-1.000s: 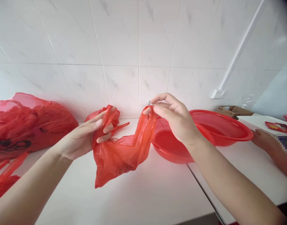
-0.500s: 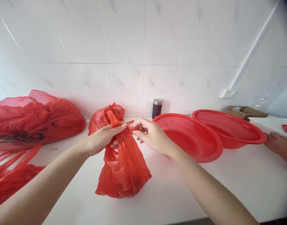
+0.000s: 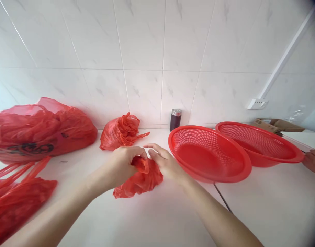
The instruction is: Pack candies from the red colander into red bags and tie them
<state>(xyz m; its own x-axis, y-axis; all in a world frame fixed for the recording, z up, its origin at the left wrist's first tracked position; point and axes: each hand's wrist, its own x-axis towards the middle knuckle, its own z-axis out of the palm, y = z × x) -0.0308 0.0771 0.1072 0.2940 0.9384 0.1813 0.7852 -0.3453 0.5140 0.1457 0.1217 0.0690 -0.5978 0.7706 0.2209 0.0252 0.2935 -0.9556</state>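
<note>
In the head view a small red plastic bag (image 3: pixel 140 185) is bunched up just above the white table. My left hand (image 3: pixel 123 163) is closed around its gathered top, and a loop of red plastic shows at the thumb. Against the bag's right side is my right hand (image 3: pixel 167 163), its index finger and thumb apart and nothing visible between them. Its other fingers are partly hidden. Behind my hands a second, knotted red plastic bag (image 3: pixel 116 133) rests by the wall, one twisted handle sticking out to the right.
Two red plastic colanders (image 3: pixel 211 157) overlap at right. A dark flask (image 3: pixel 175 121) stands by the wall. Large red bags (image 3: pixel 44 133) occupy the left side, with another red bag (image 3: pixel 25 202) in front. Another person's hand (image 3: pixel 313 159) is at far right, near a cardboard box (image 3: pixel 283 124).
Both hands came together and the bag's stretched handles were gathered at its top. The bag is now more compact. My right hand has come off the strip it pinched. The view shifted left.
</note>
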